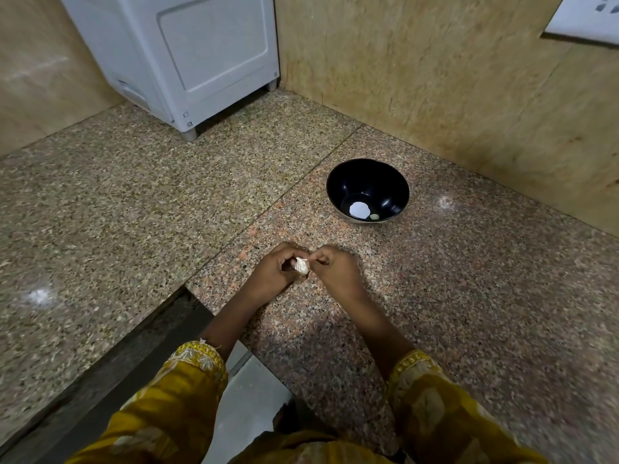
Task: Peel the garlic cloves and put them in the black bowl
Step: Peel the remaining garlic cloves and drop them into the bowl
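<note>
Left hand holds the garlic clove in a curled grip; right hand pinches papery skin at its tip. Both just above the worktop. Step: peeling, skin looks partly on. Next: strip it clean, then reach forward-right to the black bowl, which already holds one small peeled clove.
</note>
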